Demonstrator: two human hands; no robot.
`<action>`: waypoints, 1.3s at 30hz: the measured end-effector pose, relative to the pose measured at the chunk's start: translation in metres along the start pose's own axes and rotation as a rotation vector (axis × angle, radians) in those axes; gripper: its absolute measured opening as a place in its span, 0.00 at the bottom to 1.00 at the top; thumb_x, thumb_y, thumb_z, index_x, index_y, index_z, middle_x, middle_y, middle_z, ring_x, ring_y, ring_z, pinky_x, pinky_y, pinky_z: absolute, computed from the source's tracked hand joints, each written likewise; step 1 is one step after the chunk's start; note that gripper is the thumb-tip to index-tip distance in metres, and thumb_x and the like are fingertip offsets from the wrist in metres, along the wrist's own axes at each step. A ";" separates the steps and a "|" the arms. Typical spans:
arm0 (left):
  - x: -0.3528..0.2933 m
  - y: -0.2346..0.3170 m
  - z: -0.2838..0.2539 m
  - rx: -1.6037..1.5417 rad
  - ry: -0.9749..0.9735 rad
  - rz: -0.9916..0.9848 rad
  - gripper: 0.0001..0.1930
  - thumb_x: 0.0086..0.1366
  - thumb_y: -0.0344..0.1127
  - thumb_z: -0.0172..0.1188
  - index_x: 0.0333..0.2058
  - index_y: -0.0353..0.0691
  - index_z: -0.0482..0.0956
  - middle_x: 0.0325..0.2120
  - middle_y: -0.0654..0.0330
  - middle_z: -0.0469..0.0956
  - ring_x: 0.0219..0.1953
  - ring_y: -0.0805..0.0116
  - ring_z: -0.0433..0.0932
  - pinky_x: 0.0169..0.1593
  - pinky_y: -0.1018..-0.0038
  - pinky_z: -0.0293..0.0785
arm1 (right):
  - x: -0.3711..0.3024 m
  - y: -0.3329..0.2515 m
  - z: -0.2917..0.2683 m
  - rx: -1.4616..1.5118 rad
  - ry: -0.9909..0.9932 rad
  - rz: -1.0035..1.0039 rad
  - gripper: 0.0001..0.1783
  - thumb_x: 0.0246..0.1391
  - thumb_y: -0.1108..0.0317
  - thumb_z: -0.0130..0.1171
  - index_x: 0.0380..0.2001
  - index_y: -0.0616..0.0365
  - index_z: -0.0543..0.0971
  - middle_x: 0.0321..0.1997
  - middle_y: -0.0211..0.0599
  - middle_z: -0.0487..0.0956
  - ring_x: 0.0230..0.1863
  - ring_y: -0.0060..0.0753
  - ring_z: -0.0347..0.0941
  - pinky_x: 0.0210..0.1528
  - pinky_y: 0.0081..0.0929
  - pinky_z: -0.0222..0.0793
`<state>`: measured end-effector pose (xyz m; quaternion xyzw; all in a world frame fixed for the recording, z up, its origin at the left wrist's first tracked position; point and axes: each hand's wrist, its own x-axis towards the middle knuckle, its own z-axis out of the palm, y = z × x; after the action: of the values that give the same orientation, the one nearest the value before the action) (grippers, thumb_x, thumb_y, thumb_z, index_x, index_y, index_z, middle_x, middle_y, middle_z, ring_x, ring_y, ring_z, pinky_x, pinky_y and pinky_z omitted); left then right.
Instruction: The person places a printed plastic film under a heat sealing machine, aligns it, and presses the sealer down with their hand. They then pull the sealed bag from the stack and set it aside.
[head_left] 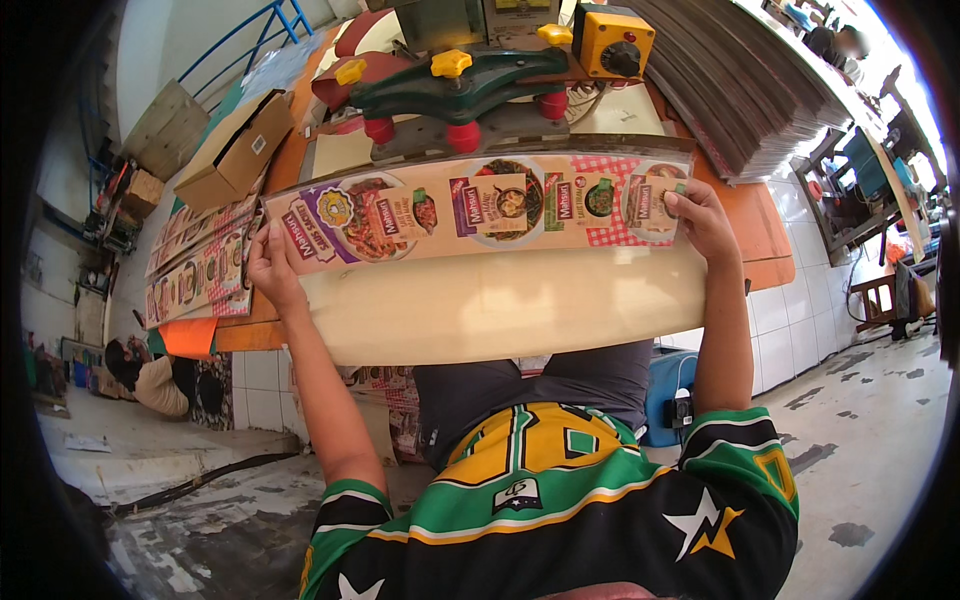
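A long printed strip [450,235] with food pictures stretches between my two hands, above a smooth cream board [500,305] at the table's near side. My left hand [272,268] pinches its left end. At the opposite end, my right hand [708,218] grips the strip's right edge with thumb and fingers. Just beyond the strip stands a dark green clamp-like machine [465,85] with yellow star knobs and red feet. The strip's far edge lies close to the machine's grey base [400,148].
Similar printed strips [200,270] lie stacked at the left beside an open cardboard box [235,150]. A yellow control box [615,42] with a black knob sits at the back right. Tall stacks of brown sheets [750,85] stand further right. Another person [160,375] crouches at lower left.
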<state>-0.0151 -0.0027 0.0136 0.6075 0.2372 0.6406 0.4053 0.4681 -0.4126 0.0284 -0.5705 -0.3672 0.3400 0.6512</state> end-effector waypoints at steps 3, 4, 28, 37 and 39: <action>-0.001 0.001 0.000 -0.011 -0.005 -0.009 0.11 0.74 0.33 0.61 0.45 0.30 0.81 0.38 0.61 0.84 0.37 0.80 0.79 0.43 0.82 0.75 | 0.000 -0.001 0.001 0.025 -0.008 0.005 0.11 0.61 0.62 0.68 0.41 0.57 0.85 0.28 0.12 0.74 0.27 0.05 0.58 0.27 0.13 0.49; -0.001 0.001 0.000 -0.014 -0.005 -0.013 0.10 0.74 0.33 0.61 0.45 0.30 0.81 0.38 0.61 0.84 0.37 0.80 0.79 0.43 0.82 0.75 | 0.000 -0.002 0.003 0.035 -0.013 0.007 0.12 0.61 0.62 0.68 0.42 0.57 0.85 0.29 0.12 0.75 0.28 0.05 0.59 0.27 0.13 0.49; -0.002 0.003 0.005 0.108 -0.052 0.050 0.12 0.73 0.37 0.62 0.44 0.31 0.81 0.36 0.64 0.83 0.36 0.81 0.77 0.42 0.83 0.72 | 0.001 0.005 -0.004 0.036 0.031 0.035 0.11 0.60 0.63 0.69 0.42 0.57 0.85 0.30 0.16 0.78 0.27 0.06 0.62 0.27 0.12 0.56; 0.001 -0.003 -0.002 0.095 -0.100 0.053 0.09 0.71 0.36 0.66 0.40 0.36 0.79 0.34 0.69 0.79 0.38 0.81 0.74 0.45 0.82 0.69 | 0.006 0.014 -0.014 0.069 -0.026 -0.053 0.16 0.61 0.66 0.68 0.48 0.62 0.84 0.44 0.26 0.85 0.43 0.16 0.74 0.45 0.21 0.67; 0.001 -0.002 0.002 0.080 -0.117 0.073 0.08 0.70 0.34 0.67 0.39 0.36 0.79 0.34 0.68 0.79 0.38 0.80 0.74 0.46 0.82 0.70 | 0.007 0.019 -0.021 0.086 -0.029 -0.064 0.16 0.61 0.67 0.68 0.49 0.63 0.83 0.45 0.27 0.85 0.45 0.19 0.76 0.48 0.22 0.68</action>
<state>-0.0128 -0.0014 0.0131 0.6679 0.2165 0.6082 0.3703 0.4893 -0.4145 0.0086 -0.5249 -0.3794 0.3429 0.6804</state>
